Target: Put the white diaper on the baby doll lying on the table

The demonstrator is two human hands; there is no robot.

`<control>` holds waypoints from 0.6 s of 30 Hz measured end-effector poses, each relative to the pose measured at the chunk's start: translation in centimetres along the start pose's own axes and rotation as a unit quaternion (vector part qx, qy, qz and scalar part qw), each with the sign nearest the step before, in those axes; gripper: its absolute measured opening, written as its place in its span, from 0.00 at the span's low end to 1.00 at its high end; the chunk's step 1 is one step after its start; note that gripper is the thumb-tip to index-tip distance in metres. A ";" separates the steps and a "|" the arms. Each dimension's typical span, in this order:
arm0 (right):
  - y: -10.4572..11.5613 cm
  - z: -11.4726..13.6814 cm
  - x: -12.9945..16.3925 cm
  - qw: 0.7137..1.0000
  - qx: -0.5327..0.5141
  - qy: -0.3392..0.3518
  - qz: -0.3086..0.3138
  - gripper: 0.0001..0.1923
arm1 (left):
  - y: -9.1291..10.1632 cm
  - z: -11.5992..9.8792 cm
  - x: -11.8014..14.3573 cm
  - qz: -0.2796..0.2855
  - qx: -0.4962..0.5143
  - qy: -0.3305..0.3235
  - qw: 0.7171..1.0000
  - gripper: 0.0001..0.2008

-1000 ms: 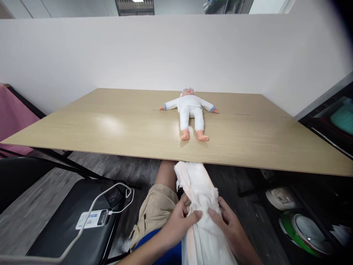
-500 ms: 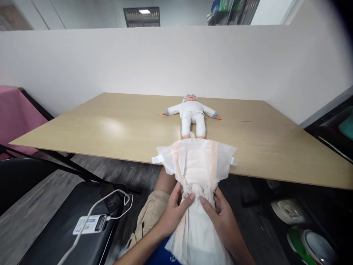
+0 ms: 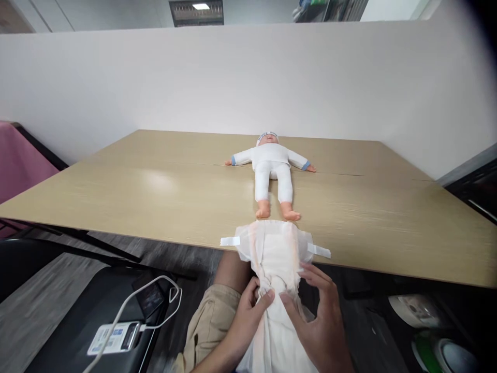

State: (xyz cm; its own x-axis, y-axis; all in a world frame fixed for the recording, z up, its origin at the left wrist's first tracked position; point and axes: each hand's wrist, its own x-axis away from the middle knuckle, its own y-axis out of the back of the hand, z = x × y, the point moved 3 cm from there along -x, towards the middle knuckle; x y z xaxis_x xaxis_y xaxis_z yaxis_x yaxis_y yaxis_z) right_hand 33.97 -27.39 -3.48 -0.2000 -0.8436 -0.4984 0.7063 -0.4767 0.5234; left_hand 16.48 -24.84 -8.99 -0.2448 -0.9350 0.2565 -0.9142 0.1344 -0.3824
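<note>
An unfolded white diaper (image 3: 277,254) stretches from the table's front edge down over my lap, its two side tapes spread outward. My left hand (image 3: 250,313) is closed on its left edge at the narrow middle, thumb on top. On the other edge, my right hand (image 3: 320,316) has its fingers apart from the thumb; the fingertips touch the upper side and the thumb rests near the middle. Just beyond the diaper, a baby doll (image 3: 272,166) in white clothes and a cap lies on its back, arms spread, bare feet toward me.
The wooden table (image 3: 174,191) backs onto a white wall (image 3: 233,77). At lower left, a black chair seat (image 3: 70,316) carries a power bank (image 3: 114,338) with a white cable. A pink cloth (image 3: 23,160) hangs at the far left. Round containers (image 3: 446,352) sit in the dark at lower right.
The diaper's top has drawn back toward me, uncovering the doll's feet, and looks narrower. My right fingers have spread from the thumb and moved up its edge. The left hand keeps its grip.
</note>
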 end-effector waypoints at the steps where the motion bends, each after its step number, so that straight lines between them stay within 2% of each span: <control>1: -0.5 0.6 -1.2 0.999 0.007 0.039 0.033 0.21 | -0.1 0.2 0.0 0.006 0.000 0.003 1.000 0.23; 5: -3.7 1.7 -6.2 0.970 0.059 0.118 0.202 0.26 | -0.5 0.5 0.2 0.037 -0.013 0.012 0.999 0.25; 8: -5.9 1.0 -8.7 0.953 0.102 0.134 0.252 0.30 | 0.1 -0.8 0.4 0.061 -0.083 0.023 0.994 0.23; 10: -6.7 0.3 -9.5 0.947 0.122 0.140 0.261 0.32 | 1.0 -3.3 0.3 0.098 -0.185 0.023 0.978 0.20; 13: -7.1 -0.5 -9.8 0.942 0.141 0.145 0.269 0.33 | 2.4 -8.8 -0.5 0.182 -0.346 -0.012 0.920 0.16; 16: -7.1 -0.8 -9.7 0.937 0.151 0.150 0.276 0.34 | 3.3 -14.6 -2.9 0.235 -0.416 -0.081 0.875 0.16; 18: -7.1 -0.8 -9.8 0.936 0.153 0.152 0.280 0.35 | 3.4 -17.7 -5.6 0.226 -0.447 -0.168 0.849 0.15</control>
State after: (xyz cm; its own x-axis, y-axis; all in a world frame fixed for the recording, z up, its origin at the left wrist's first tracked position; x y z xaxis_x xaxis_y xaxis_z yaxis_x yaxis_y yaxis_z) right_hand 31.50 -15.50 -2.87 0.3779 -0.8952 -0.2363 0.4064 -0.0689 0.9111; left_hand 9.02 -13.30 4.02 -0.6668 -0.7427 -0.0616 -0.6680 0.5589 0.4913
